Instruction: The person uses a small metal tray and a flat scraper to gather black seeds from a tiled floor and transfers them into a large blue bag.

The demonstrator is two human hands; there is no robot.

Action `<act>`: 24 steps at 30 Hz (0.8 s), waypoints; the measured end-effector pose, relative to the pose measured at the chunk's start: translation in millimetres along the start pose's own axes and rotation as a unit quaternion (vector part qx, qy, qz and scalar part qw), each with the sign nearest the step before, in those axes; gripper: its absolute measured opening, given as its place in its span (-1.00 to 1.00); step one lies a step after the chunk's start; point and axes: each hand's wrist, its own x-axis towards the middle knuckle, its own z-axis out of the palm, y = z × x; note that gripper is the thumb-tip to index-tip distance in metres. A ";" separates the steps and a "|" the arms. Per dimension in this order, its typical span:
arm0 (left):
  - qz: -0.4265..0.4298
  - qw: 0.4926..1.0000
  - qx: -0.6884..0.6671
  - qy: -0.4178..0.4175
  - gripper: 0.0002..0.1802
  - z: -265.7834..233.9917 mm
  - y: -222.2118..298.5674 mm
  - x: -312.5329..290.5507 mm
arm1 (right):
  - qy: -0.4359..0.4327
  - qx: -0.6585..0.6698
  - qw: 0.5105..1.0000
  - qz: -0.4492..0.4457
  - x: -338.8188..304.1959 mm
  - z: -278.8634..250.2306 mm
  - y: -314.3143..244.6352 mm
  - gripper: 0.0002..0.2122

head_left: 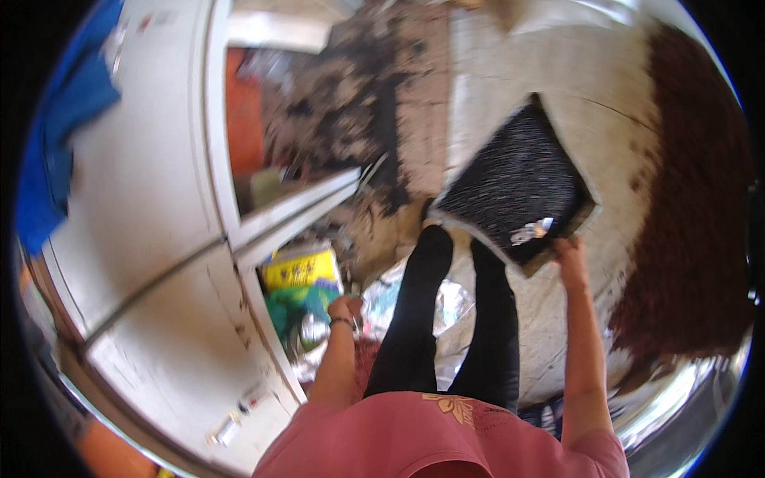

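Note:
My right hand (567,248) grips the near right edge of a square black panel with a pale frame (510,171). The panel hangs tilted in front of my legs and is streaked by motion, so I cannot tell whether it is a tray or a screen. A small silvery scrap (532,232) lies on its black face near that hand. My left hand (346,307) is low at my left side, by a green bag (299,309) and a yellow packet (301,269). Its fingers are blurred, and nothing plainly shows in them.
A white cabinet with doors (135,151) stands along my left, one lower part open beside the bags. Clear plastic (454,307) lies around my feet. Dark loose material (335,95) is scattered on the floor ahead. A large dark brown heap (689,199) spreads along the right.

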 end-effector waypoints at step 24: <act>0.408 0.336 0.810 -0.254 -0.64 426.1 324.5 -311.2 | 0.361 0.458 0.812 -0.031 -170.4 77.2 -80.6 -0.77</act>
